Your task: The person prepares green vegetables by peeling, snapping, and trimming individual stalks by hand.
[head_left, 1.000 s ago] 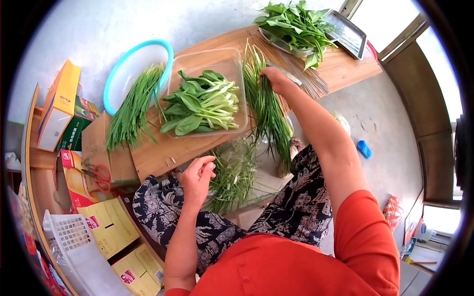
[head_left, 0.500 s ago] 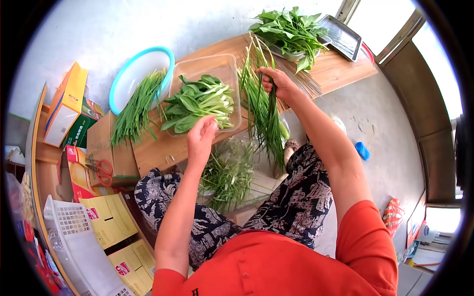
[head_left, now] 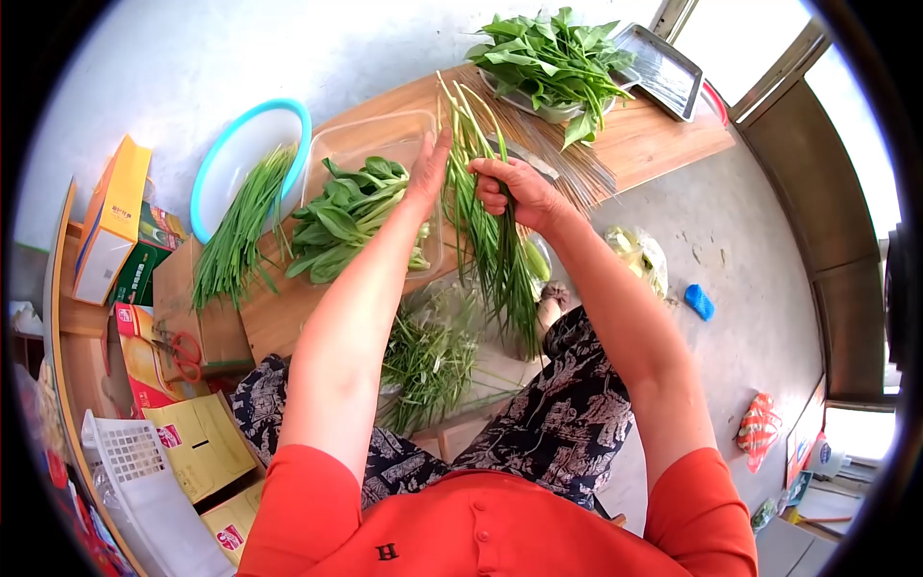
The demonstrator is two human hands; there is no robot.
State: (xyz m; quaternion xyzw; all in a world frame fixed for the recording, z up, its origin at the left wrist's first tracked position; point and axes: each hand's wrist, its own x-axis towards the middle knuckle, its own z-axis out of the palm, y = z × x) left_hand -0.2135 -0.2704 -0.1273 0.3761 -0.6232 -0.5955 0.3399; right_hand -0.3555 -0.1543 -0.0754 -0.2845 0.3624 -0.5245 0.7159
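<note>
My right hand (head_left: pixel 516 192) is closed round a bunch of long garlic chives (head_left: pixel 510 260), whose dark leaves hang down and pale stems point up. My left hand (head_left: pixel 430 171) is open, its fingers stretched upward beside the stems; whether it touches them I cannot tell. Under my left wrist, leafy greens with pale stalks (head_left: pixel 336 216) fill a clear plastic tub (head_left: pixel 375 123). More long green stalks lie on the wooden table just behind the held bunch.
A blue-rimmed basin (head_left: pixel 199 192) with more chives (head_left: pixel 240 231) stands on the left. Broad leafy greens (head_left: pixel 548 62) sit near a metal tray (head_left: pixel 663 72) at the back. Trimmings (head_left: pixel 428 370) lie below the table. Red-handled scissors (head_left: pixel 183 356) rest by cardboard boxes.
My left hand has moved up and right from the tub's front to beside the chive stems. My right hand, still gripping the bunch, has shifted left and slightly down. The view has turned slightly.
</note>
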